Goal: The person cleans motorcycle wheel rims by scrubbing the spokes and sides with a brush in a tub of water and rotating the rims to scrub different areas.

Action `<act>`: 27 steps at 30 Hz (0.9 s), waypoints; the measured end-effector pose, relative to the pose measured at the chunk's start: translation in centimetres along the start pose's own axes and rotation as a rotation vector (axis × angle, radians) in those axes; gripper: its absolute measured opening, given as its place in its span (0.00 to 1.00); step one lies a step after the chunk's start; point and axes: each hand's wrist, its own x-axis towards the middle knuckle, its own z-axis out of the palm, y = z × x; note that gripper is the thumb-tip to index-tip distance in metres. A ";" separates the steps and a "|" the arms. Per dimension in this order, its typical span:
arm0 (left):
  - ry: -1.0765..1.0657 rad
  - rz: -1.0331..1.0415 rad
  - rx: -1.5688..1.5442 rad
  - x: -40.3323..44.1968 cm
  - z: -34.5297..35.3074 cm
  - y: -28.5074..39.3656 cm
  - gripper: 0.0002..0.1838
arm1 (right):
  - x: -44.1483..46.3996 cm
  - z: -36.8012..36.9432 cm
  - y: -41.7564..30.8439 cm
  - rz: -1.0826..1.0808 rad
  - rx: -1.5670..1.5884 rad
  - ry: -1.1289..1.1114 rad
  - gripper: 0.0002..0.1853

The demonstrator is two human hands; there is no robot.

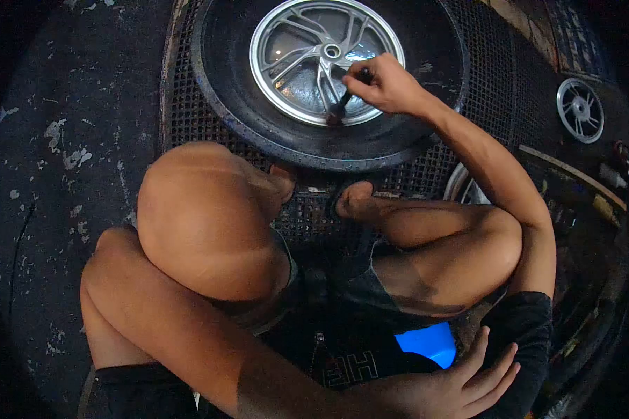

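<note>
Gripping one brush (337,112) at one wheel (330,63)

Right hand (384,85): closed around the brush, above the wheel, which lies in one basin (307,162). Left hand (461,384): fingers spread. Right of the right hand: one further wheel (584,105).

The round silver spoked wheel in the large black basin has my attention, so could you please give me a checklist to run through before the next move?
1. Silver wheel inside the round black basin: ok.
2. Slim dark-handled brush gripped in the right hand: ok.
3. Brush tip at the wheel: ok, at the near part of the rim.
4. Left hand steadying the wheel: not ok, it lies by the black right sleeve.
5. Rim surface beneath the brush tip: cannot tell, the brush covers it.
</note>
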 end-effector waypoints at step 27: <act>0.087 -0.089 -0.331 0.1 -1.0 -1.0 0.35 | 4.6 -10.8 13.7 0.221 -0.322 0.501 0.18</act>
